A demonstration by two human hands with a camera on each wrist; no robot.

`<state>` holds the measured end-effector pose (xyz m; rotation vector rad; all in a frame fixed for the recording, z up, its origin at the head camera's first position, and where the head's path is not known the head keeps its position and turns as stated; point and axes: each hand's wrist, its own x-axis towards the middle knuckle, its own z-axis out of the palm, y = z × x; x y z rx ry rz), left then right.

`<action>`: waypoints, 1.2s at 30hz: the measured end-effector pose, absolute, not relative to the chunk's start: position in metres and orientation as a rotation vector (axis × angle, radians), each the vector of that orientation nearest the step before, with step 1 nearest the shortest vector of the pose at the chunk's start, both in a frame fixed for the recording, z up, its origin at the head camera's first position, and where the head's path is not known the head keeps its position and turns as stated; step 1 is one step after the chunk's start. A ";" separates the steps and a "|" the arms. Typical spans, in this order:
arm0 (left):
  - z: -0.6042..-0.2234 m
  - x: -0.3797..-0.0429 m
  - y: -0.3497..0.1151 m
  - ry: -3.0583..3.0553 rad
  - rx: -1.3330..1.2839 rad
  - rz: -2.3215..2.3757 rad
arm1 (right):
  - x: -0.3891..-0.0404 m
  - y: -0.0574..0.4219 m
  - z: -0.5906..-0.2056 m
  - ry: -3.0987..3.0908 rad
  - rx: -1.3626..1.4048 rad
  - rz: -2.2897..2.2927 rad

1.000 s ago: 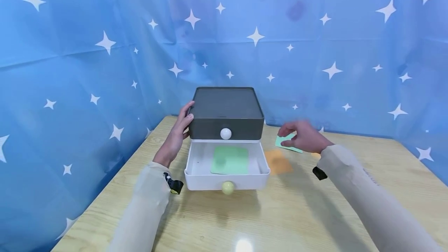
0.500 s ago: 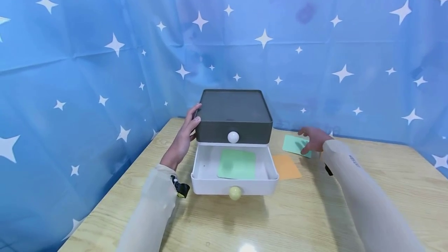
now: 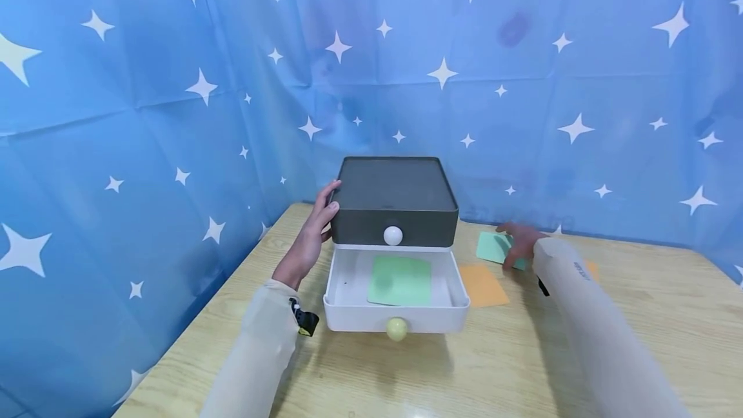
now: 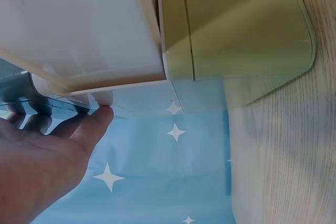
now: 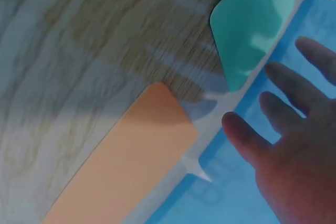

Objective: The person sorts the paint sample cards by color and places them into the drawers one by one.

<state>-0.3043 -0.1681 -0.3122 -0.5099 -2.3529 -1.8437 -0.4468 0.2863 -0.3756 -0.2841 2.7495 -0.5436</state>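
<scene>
A drawer unit with a dark grey upper drawer stands on the table. Below it, the white lower drawer is pulled out, and a green card lies inside. My left hand rests with its fingers against the unit's left side; in the left wrist view the fingertips touch that wall. My right hand reaches over a mint-green card on the table at the right. In the right wrist view its fingers are spread, close by the mint-green card and an orange card.
Another orange card lies right beside the open drawer. A white knob sits on the upper drawer and a yellow-green knob on the lower. A blue star-patterned curtain hangs behind the table.
My right hand has shifted right, to the mint-green card's right end, with its fingers spreading. The head view has turned slightly left. My left hand stays against the unit.
</scene>
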 end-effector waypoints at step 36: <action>-0.311 -0.305 -0.168 -2.356 -0.528 -1.862 | -0.353 0.285 -0.315 2.896 -0.638 -0.478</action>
